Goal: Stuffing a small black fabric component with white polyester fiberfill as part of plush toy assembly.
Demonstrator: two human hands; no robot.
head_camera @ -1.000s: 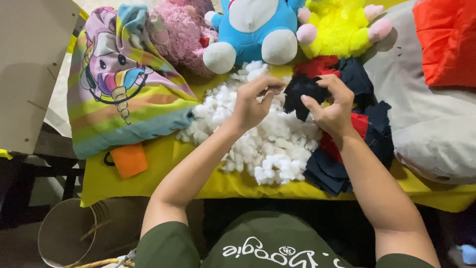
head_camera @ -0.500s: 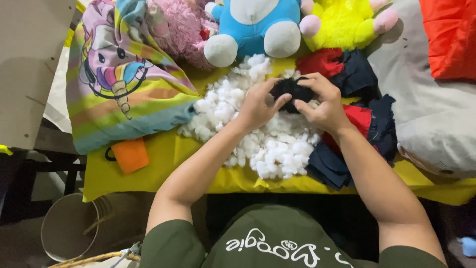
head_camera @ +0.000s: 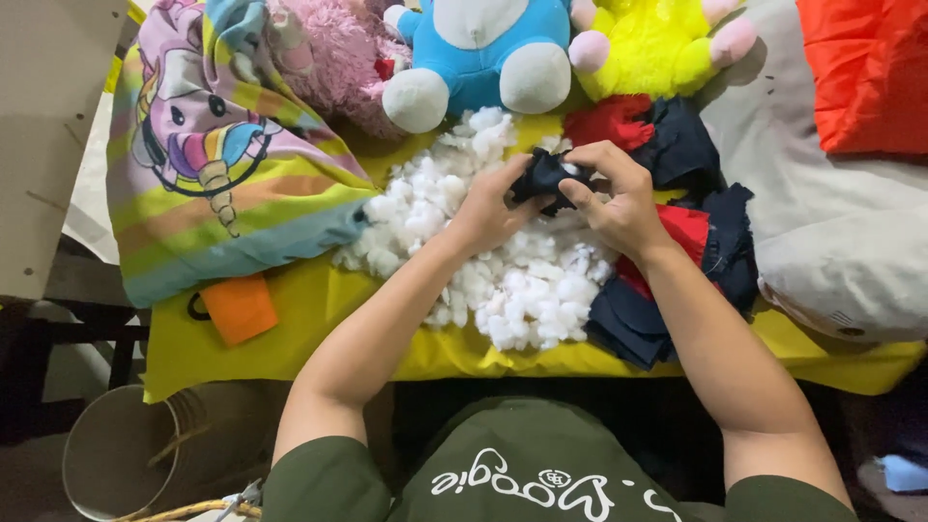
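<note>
Head camera view looking down at a person's two arms over a tabletop draped in a yellow cloth [head_camera: 319, 333]. Much of the small dark navy fabric piece [head_camera: 543, 180] is hidden inside the fingers, so its shape is hard to make out. A blue and white plush toy [head_camera: 483, 53] and a yellow plush toy [head_camera: 657, 48] are cut off at the top edge. The cloth's near edge hangs just before the person's chest, with a bare strip of it to the left. The left hand [head_camera: 488, 213] and right hand [head_camera: 619, 198] both pinch the dark piece, fingers curled closed, above a heap of white fluffy stuffing [head_camera: 483, 271].
</note>
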